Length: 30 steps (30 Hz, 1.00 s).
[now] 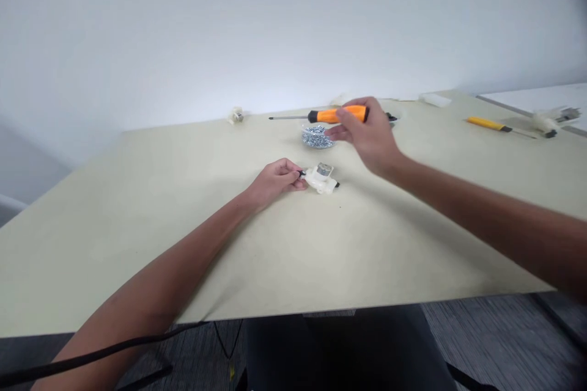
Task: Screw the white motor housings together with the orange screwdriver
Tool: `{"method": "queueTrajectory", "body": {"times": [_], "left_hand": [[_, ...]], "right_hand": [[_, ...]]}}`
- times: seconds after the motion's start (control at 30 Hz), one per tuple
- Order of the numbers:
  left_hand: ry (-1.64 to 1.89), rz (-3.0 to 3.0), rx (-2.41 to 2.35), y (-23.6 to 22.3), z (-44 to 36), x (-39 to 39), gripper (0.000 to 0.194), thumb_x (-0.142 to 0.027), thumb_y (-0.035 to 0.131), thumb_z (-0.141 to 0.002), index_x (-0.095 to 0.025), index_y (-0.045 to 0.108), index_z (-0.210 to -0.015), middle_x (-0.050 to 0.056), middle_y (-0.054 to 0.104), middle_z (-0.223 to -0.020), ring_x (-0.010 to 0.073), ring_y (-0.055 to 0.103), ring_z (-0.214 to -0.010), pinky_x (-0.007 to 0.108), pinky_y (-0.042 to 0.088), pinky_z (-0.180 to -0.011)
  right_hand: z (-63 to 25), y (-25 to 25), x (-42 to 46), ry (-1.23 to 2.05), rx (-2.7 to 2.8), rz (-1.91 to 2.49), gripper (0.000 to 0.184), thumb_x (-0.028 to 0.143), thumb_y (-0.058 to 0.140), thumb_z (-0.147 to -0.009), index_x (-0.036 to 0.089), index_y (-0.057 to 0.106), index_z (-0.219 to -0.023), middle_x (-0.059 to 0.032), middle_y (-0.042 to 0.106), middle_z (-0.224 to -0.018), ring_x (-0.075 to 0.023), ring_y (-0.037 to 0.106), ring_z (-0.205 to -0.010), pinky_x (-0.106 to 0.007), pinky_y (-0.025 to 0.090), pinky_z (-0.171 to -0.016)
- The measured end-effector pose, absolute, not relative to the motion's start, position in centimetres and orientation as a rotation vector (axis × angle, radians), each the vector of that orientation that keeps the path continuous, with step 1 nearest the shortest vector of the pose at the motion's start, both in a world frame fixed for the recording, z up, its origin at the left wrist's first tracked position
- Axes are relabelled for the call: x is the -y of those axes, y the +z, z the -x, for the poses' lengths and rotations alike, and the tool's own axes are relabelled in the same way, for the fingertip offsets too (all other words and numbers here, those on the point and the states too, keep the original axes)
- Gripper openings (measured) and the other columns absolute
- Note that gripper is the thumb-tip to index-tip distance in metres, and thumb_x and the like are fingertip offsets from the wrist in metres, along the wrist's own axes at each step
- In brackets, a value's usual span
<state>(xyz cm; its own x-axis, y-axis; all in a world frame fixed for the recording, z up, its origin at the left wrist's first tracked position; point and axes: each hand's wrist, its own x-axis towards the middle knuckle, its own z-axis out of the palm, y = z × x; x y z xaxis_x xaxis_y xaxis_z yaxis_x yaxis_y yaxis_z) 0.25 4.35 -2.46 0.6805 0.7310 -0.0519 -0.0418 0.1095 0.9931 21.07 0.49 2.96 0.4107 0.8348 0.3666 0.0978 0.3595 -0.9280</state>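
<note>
My left hand [275, 181] lies on the table with its fingers pinched on the end of a small white plastic part [320, 178] that has a metal motor on top. My right hand [367, 134] hovers farther back, fingers curled around the orange handle of a screwdriver [337, 115] whose thin shaft points left. Just below that hand sits a pile of small silver screws [316, 136].
A beige table top [137, 220] fills the view, its front edge near me. A small white part [236, 115] lies at the back. A yellow screwdriver [493, 126] and another white assembly [553, 120] lie at the far right. A black cable [105, 353] hangs below the edge.
</note>
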Motion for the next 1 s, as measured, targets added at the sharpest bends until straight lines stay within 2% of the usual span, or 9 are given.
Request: {"method": "queueTrajectory", "body": {"times": [0.07,0.2,0.37,0.53,0.63,0.7,0.83,0.93,1.0], "left_hand": [[0.64,-1.355,-0.653,-2.5,-0.4,-4.3,0.007,-0.016,0.059,-0.088,-0.011,0.058,-0.092,0.003,0.067,-0.082,0.0123,0.069,-0.079,0.041,0.051,-0.096],[0.67,-1.325,-0.669,-2.4,-0.9,-3.8,0.013,-0.019,0.061,-0.086,-0.01,0.063,-0.096,0.003,0.064,-0.086,0.0109,0.065,-0.078,0.041,0.051,-0.095],[0.739,-1.34,-0.602,-2.5,-1.8,-2.2,0.033,-0.03,0.064,-0.086,-0.011,0.067,-0.113,0.001,0.062,-0.08,0.0114,0.061,-0.082,0.038,0.049,-0.097],[0.846,-1.525,-0.691,-2.6,-2.6,-0.1,0.036,-0.041,0.066,-0.084,-0.017,0.067,-0.111,0.007,0.063,-0.106,0.0181,0.06,-0.1,0.034,0.047,-0.095],[0.866,-1.631,-0.77,-2.5,-3.0,0.6,0.057,-0.044,0.077,-0.073,-0.022,0.06,-0.122,0.012,0.049,-0.13,0.0256,0.051,-0.121,0.033,0.045,-0.098],[0.821,-1.647,-0.703,-2.4,-3.2,1.0,0.065,-0.047,0.076,-0.074,-0.024,0.053,-0.13,0.013,0.044,-0.137,0.0273,0.048,-0.126,0.034,0.045,-0.1],[0.764,-1.577,-0.469,-2.4,-3.8,1.7,0.05,-0.047,0.05,-0.094,-0.024,0.038,-0.136,0.011,0.051,-0.133,0.0227,0.051,-0.122,0.034,0.042,-0.101],[0.853,-1.578,-0.638,-2.5,-3.6,1.3,0.041,-0.041,0.043,-0.097,-0.023,0.038,-0.134,0.009,0.055,-0.124,0.0201,0.055,-0.112,0.034,0.043,-0.096],[0.895,-1.553,-0.797,-2.4,-3.0,0.2,0.038,-0.036,0.043,-0.096,-0.023,0.04,-0.132,0.008,0.056,-0.117,0.0182,0.056,-0.103,0.033,0.045,-0.088]], "right_hand": [[-19.6,1.1,0.0,0.645,0.989,1.05,0.021,0.034,0.066,-0.086,0.024,0.05,-0.095,0.0021,0.067,-0.089,-0.0133,0.071,-0.068,-0.031,0.063,-0.071],[-18.1,-0.8,0.6,0.714,0.806,1.052,0.03,0.039,0.069,-0.082,0.023,0.049,-0.096,0.0012,0.067,-0.094,-0.012,0.071,-0.068,-0.028,0.062,-0.067],[-17.4,-1.1,1.1,0.735,0.689,1.072,0.033,0.042,0.068,-0.082,0.025,0.046,-0.098,0.0012,0.067,-0.093,-0.0123,0.07,-0.066,-0.024,0.059,-0.057],[-16.7,-0.4,1.6,0.819,0.447,1.131,0.034,0.041,0.068,-0.081,0.027,0.042,-0.099,0.0,0.07,-0.096,-0.0153,0.072,-0.071,-0.023,0.055,-0.047],[-16.3,-0.3,1.9,0.88,0.313,1.183,0.027,0.038,0.065,-0.083,0.025,0.046,-0.096,-0.0015,0.071,-0.093,-0.0159,0.071,-0.069,-0.023,0.052,-0.042],[-15.9,-0.5,2.1,0.909,0.268,1.207,0.02,0.036,0.062,-0.085,0.023,0.048,-0.092,-0.0021,0.07,-0.085,-0.0152,0.069,-0.065,-0.023,0.052,-0.042],[-15.3,-0.8,1.9,0.912,0.283,1.191,0.02,0.038,0.062,-0.085,0.022,0.05,-0.089,-0.0021,0.07,-0.082,-0.0137,0.066,-0.061,-0.023,0.052,-0.045],[-16.6,-0.3,1.7,0.845,0.387,1.058,0.025,0.037,0.068,-0.082,0.021,0.052,-0.093,-0.0023,0.07,-0.09,-0.0094,0.064,-0.063,-0.019,0.053,-0.052],[-18.6,0.2,2.2,0.836,0.525,0.958,0.029,0.029,0.074,-0.076,0.019,0.056,-0.095,-0.0023,0.069,-0.088,-0.005,0.058,-0.059,-0.014,0.049,-0.052]]}}
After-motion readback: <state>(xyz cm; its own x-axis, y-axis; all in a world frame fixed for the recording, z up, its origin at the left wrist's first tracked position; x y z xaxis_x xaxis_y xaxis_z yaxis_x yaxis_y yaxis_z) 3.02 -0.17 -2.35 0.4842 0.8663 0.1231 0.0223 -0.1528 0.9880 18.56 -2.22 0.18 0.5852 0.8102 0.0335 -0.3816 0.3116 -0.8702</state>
